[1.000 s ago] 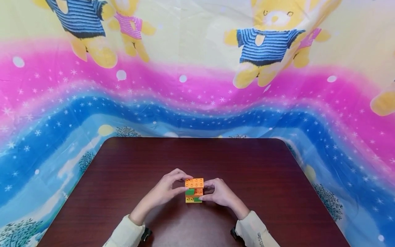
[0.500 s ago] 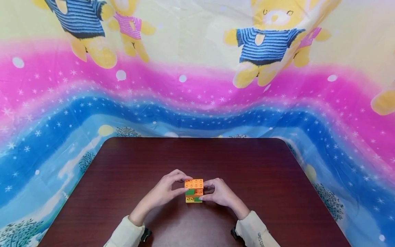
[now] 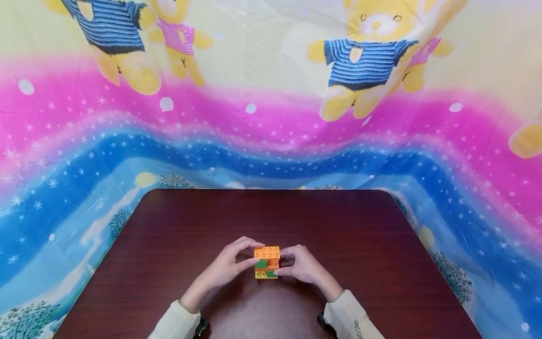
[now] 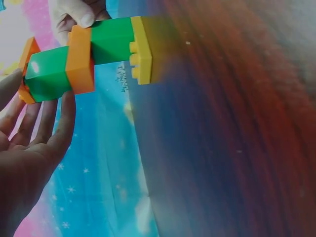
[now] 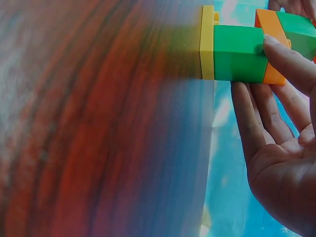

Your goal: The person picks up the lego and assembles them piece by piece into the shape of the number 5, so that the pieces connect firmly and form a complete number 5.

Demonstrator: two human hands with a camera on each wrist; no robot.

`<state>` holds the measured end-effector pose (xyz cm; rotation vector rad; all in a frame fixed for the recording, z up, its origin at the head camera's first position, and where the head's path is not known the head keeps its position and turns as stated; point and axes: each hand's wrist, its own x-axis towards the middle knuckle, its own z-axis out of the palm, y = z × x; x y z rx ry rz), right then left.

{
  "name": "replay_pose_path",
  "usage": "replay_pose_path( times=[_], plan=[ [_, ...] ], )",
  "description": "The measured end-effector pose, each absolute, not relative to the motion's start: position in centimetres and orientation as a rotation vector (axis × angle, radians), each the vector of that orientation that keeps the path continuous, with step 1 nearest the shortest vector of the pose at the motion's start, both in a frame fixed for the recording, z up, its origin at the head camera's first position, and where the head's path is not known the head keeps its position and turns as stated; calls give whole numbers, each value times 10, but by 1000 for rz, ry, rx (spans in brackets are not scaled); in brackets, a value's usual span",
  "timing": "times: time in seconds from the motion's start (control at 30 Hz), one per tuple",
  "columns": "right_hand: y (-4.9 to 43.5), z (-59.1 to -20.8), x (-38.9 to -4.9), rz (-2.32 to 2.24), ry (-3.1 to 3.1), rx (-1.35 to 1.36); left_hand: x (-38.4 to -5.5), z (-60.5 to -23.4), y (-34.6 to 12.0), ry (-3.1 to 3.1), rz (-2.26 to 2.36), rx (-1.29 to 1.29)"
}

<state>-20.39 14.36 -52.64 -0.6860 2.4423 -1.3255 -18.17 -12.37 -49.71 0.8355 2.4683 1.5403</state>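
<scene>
A small tower of toy building bricks stands upright on the dark wood table [image 3: 347, 235]. From the bottom it has a yellow brick [image 4: 143, 49], a green block [image 5: 239, 53], an orange brick [image 4: 80, 60], another green block [image 4: 48, 74] and an orange brick [image 3: 267, 253] with studs on top. My left hand [image 3: 228, 261] grips the tower's upper left, thumb at the top orange brick and fingers around the back. At the lower right my right hand [image 3: 300, 265] holds the lower green block and middle orange brick between thumb and fingers.
A printed cloth [image 3: 271, 122] with bears and snowflakes hangs behind the table and down its sides. Dark wrist straps [image 3: 201, 326] show at the light sleeves [image 3: 349, 310]. The table's far edge runs beyond the tower.
Over the last second the top orange brick has sunk very slightly toward the tower. The left hand and forearm have shifted slightly; the right hand holds its place.
</scene>
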Motion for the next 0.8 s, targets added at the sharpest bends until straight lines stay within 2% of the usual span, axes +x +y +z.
replay_pose_path(
  times=[0.23, 0.8],
  plan=[
    [144, -526, -204, -1308, 2453, -667, -181, -501, -124, 2431, 1541, 855],
    [144, -527, -206, -1319, 2452, -692, -177, -515, -113, 2208, 1731, 669]
  ],
)
